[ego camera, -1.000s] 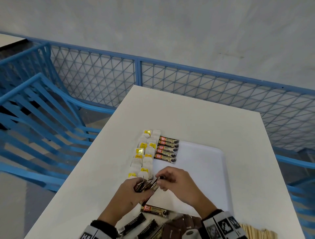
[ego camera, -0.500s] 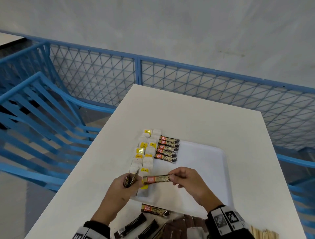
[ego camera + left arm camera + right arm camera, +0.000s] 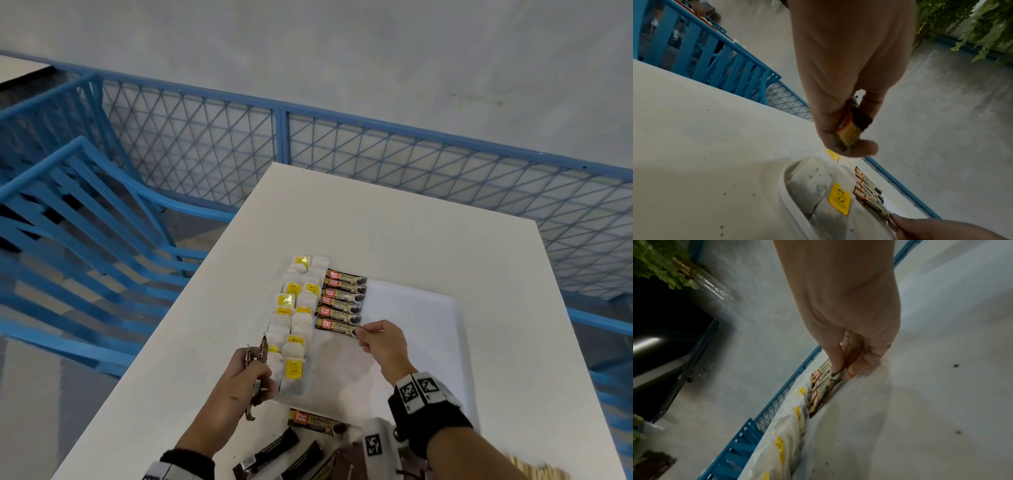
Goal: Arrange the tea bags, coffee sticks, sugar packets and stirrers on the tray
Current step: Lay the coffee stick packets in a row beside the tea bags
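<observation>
A white tray [image 3: 428,329] lies on the white table [image 3: 394,222]. Two columns of white tea bags [image 3: 294,318] with yellow tags fill its left side. Beside them lies a row of several brown coffee sticks [image 3: 344,298]. My right hand [image 3: 380,342] pinches the right end of the nearest coffee stick [image 3: 337,324] at the row's near end, low on the tray; the right wrist view shows the pinch [image 3: 840,373]. My left hand [image 3: 251,377] grips a small bundle of coffee sticks [image 3: 851,129] upright over the tray's near left corner.
Loose coffee sticks [image 3: 317,419], dark packets [image 3: 270,455] and brown packets lie on the table's near edge. Wooden stirrers [image 3: 541,471] show at the bottom right. A blue mesh fence [image 3: 281,137] and blue chairs [image 3: 85,222] stand behind and left of the table.
My right hand drew one coffee stick from the bundle, carried it forward and brought it down at the near end of the row. The left hand stayed, still holding the bundle.
</observation>
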Demonstrator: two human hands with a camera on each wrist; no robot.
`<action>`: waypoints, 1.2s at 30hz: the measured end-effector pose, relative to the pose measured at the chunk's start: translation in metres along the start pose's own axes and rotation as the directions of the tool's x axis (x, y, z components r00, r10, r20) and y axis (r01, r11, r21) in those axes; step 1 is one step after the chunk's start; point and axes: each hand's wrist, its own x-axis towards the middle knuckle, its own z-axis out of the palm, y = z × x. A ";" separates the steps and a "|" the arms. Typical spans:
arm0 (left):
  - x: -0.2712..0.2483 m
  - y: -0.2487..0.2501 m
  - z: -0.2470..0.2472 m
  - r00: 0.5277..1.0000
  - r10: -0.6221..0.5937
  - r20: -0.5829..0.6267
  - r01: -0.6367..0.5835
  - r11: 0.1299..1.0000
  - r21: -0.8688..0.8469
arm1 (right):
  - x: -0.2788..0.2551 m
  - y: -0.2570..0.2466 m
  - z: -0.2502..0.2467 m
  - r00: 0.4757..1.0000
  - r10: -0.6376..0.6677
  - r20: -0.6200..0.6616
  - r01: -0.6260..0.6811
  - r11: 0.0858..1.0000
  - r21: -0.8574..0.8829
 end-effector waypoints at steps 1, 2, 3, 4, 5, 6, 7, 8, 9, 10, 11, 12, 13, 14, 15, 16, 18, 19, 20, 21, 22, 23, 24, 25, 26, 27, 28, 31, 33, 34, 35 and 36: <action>0.000 0.000 0.000 1.000 0.000 0.000 0.000 1.000 -0.013 | 0.002 0.000 0.003 1.000 -0.005 -0.004 0.004 1.000 -0.025; 0.001 0.000 0.001 1.000 0.000 0.009 0.000 1.000 -0.019 | 0.003 0.001 0.005 1.000 -0.012 -0.012 0.011 0.998 -0.059; 0.000 0.001 0.002 1.000 -0.001 0.022 0.001 1.000 -0.020 | 0.005 0.001 0.007 0.999 -0.024 -0.023 0.021 0.995 -0.097; 0.000 0.001 0.002 0.999 0.003 0.035 -0.002 1.000 -0.023 | 0.007 0.002 0.009 0.999 -0.036 -0.035 0.031 0.991 -0.134; -0.001 0.002 0.003 0.999 0.007 0.045 -0.006 1.000 -0.019 | 0.008 0.003 0.010 0.998 -0.051 -0.046 0.043 0.985 -0.165; 0.000 0.001 0.003 0.998 0.016 0.056 -0.016 1.000 -0.006 | 0.009 0.003 0.011 0.996 -0.070 -0.052 0.058 0.979 -0.196; 0.000 0.001 0.003 0.997 0.020 0.070 -0.021 1.000 0.010 | 0.009 0.002 0.012 0.995 -0.089 -0.055 0.074 0.970 -0.233; 0.000 0.001 0.003 0.996 0.024 0.083 -0.026 0.999 0.022 | 0.009 0.002 0.012 0.993 -0.104 -0.055 0.086 0.960 -0.266; 0.000 0.001 0.003 0.995 0.025 0.095 -0.029 0.999 0.038 | 0.009 0.002 0.012 0.992 -0.117 -0.052 0.097 0.953 -0.286; 0.001 0.000 0.003 0.993 0.028 0.112 -0.034 0.998 0.054 | 0.009 0.003 0.013 0.991 -0.124 -0.050 0.104 0.950 -0.295; 0.001 0.000 0.003 0.991 0.028 0.134 -0.037 0.997 0.066 | 0.008 0.004 0.013 0.990 -0.131 -0.053 0.110 0.950 -0.293; 0.000 0.000 0.004 0.988 0.026 0.151 -0.036 0.997 0.064 | 0.007 0.003 0.013 0.988 -0.141 -0.055 0.119 0.950 -0.288; -0.001 0.002 0.006 0.986 0.021 0.163 -0.030 0.998 0.049 | 0.004 0.003 0.014 0.985 -0.164 -0.052 0.143 0.947 -0.286; -0.001 0.003 0.006 0.985 0.020 0.172 -0.026 0.999 0.033 | 0.001 0.001 0.014 0.979 -0.199 -0.041 0.178 0.939 -0.295; -0.001 0.003 0.007 0.984 0.020 0.179 -0.022 1.000 0.012 | -0.005 -0.003 0.015 0.969 -0.245 -0.025 0.226 0.924 -0.308; -0.001 0.004 0.008 0.982 0.022 0.188 -0.023 1.000 0.002 | -0.012 -0.007 0.016 0.956 -0.294 -0.004 0.278 0.908 -0.315; -0.001 0.004 0.009 0.977 0.035 0.211 -0.041 0.999 0.023 | -0.031 -0.017 0.018 0.932 -0.356 0.073 0.361 0.886 -0.291; -0.001 0.004 0.009 0.975 0.048 0.219 -0.060 0.997 0.049 | -0.042 -0.023 0.019 0.922 -0.361 0.143 0.387 0.883 -0.267; -0.001 0.004 0.010 0.973 0.064 0.222 -0.085 0.993 0.086 | -0.054 -0.028 0.020 0.907 -0.351 0.233 0.403 0.883 -0.241; -0.001 0.003 0.010 0.970 0.082 0.229 -0.112 0.986 0.121 | -0.067 -0.032 0.020 0.884 -0.327 0.333 0.408 0.888 -0.211; -0.001 0.003 0.011 0.966 0.099 0.237 -0.140 0.977 0.161 | -0.078 -0.036 0.020 0.857 -0.292 0.424 0.396 0.900 -0.181; -0.001 0.004 0.012 0.962 0.116 0.248 -0.167 0.966 0.197 | -0.087 -0.038 0.020 0.833 -0.257 0.489 0.374 0.914 -0.156; -0.002 0.004 0.014 0.956 0.128 0.263 -0.191 0.955 0.227 | -0.093 -0.038 0.020 0.818 -0.236 0.525 0.356 0.924 -0.139; -0.002 0.004 0.016 0.951 0.137 0.278 -0.208 0.946 0.247 | -0.097 -0.037 0.019 0.809 -0.229 0.541 0.348 0.929 -0.128; -0.003 0.004 0.018 0.947 0.144 0.287 -0.219 0.943 0.251 | -0.099 -0.036 0.018 0.803 -0.226 0.551 0.340 0.934 -0.112; -0.004 0.004 0.020 0.947 0.147 0.284 -0.219 0.945 0.242 | -0.099 -0.035 0.015 0.795 -0.223 0.564 0.323 0.943 -0.083; -0.005 0.005 0.020 0.949 0.149 0.277 -0.214 0.951 0.224 | -0.100 -0.033 0.012 0.787 -0.218 0.578 0.296 0.954 -0.042; -0.008 0.005 0.021 0.957 0.153 0.247 -0.201 0.962 0.183 | -0.103 -0.032 -0.001 0.778 -0.219 0.589 0.217 0.973 0.074; -0.009 0.005 0.019 0.968 0.143 0.207 -0.185 0.962 0.201 | -0.105 -0.032 -0.007 0.783 -0.226 0.580 0.183 0.974 0.132; -0.009 0.005 0.018 0.972 0.137 0.193 -0.178 0.960 0.216 | -0.106 -0.031 -0.010 0.784 -0.226 0.578 0.171 0.974 0.150; -0.009 0.005 0.017 0.973 0.133 0.190 -0.174 0.959 0.222 | -0.106 -0.029 -0.012 0.783 -0.225 0.579 0.162 0.974 0.158; -0.009 0.006 0.017 0.972 0.135 0.194 -0.177 0.959 0.221 | -0.106 -0.028 -0.014 0.783 -0.221 0.581 0.155 0.975 0.162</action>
